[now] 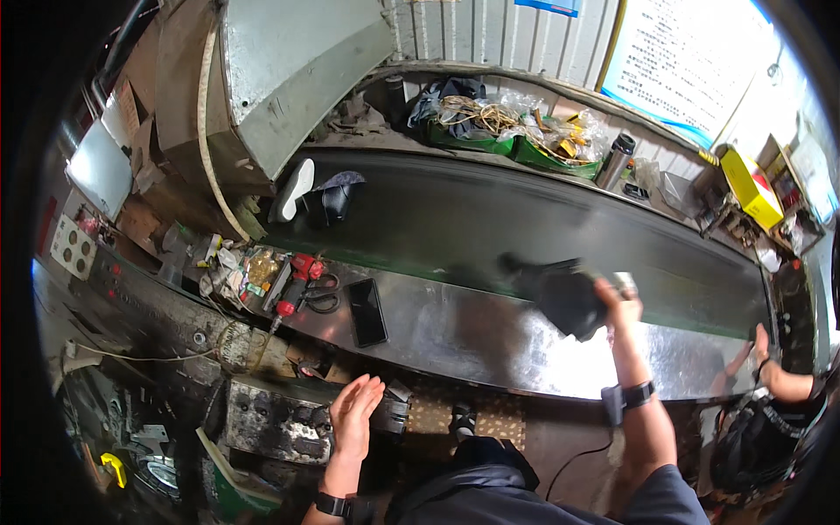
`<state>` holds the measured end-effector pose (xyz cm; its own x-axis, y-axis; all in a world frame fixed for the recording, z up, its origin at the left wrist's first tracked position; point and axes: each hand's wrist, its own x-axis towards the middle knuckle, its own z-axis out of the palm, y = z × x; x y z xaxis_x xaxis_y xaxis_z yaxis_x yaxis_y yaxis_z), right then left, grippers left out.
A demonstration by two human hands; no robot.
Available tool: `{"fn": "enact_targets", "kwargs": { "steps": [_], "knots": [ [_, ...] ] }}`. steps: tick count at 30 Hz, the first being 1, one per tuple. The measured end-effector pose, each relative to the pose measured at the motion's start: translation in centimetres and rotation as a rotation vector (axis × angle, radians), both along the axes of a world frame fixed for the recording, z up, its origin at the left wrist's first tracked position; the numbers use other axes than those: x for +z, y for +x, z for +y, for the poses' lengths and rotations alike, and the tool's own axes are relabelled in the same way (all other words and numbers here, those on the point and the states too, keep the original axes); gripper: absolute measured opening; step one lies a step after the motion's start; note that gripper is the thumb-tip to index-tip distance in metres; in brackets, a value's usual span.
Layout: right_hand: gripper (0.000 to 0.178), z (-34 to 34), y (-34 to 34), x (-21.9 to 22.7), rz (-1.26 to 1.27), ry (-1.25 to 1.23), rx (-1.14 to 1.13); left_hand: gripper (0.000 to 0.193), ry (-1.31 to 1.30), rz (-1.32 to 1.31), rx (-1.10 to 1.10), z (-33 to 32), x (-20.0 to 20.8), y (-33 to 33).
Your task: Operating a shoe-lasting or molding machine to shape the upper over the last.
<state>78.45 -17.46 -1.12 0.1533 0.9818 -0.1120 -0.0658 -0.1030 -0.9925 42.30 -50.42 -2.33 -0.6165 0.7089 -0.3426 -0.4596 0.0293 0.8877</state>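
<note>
My right hand (pixel 619 306) grips what looks like a black shoe (pixel 567 297), smeared by motion, above the near edge of the dark conveyor belt (pixel 437 219). A small pale patch shows beside the fingers; I cannot make out what it is. Low on the left, my left hand (pixel 354 416) is held in the air with its fingers stretched out and nothing in it. It is nearest to the metal ledge and the black machine block. On the belt's far left end lie a shoe showing its white sole (pixel 296 191) and a black shoe (pixel 338 199).
A black phone (pixel 367 312), scissors (pixel 324 297) and a red-fitted tool (pixel 302 269) lie on the steel ledge (pixel 455 328). Green trays (pixel 551 159) of cords and plastic and a thermos (pixel 616 161) stand behind the belt. Another person's hand (pixel 762 343) reaches in at the right.
</note>
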Motion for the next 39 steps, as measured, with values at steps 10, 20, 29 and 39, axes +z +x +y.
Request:
{"fn": "enact_targets", "kwargs": {
  "steps": [10,20,29,39],
  "knots": [
    [0.008,12.2,22.4,-15.1,0.406,0.114,-0.261,0.028,-0.399,-0.045,0.245,-4.6,-7.7,-6.1],
    [0.021,-7.3,-5.0,-13.0,-0.053,-0.363,0.420,0.034,-0.095,0.630,-0.193,22.3,-7.1,-18.7],
    [0.044,-6.5,-9.9,-6.5,0.005,-0.310,0.258,0.123,-0.650,1.626,-0.599,41.8,-1.6,-29.7],
    [0.100,-0.6,-18.1,-5.3,0.401,-0.577,0.229,0.032,0.164,0.677,-0.753,51.1,-5.4,-30.7]
  ]
}}
